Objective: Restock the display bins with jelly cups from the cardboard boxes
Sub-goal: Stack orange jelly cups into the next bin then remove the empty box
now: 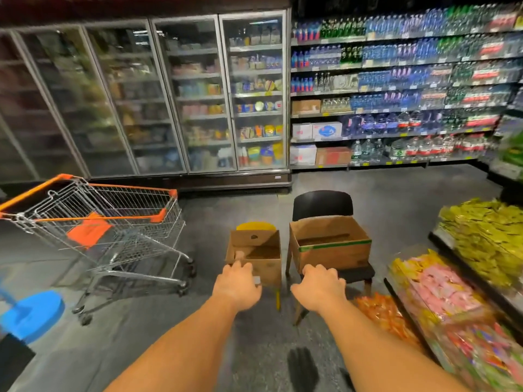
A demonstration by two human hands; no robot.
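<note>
Two open cardboard boxes stand on chairs ahead of me. The smaller left box [264,265] rests on a yellow chair and the wider right box [331,251], with a green stripe, on a black chair [322,205]; both look nearly empty inside. My left hand [237,285] reaches to the near rim of the left box, fingers bent, nothing in it. My right hand [318,288] hovers just before the right box's near corner, also holding nothing. Display bins [402,281] at the right hold heaps of packets: yellow-green [486,236], pink and yellow [441,287], orange [385,312].
A wire shopping cart [107,222] with orange trim stands at the left. A blue round object [35,314] lies at the lower left. Glass-door fridges [198,94] and shelves of bottled drinks [396,94] line the back. Dark floor runs between me and the chairs.
</note>
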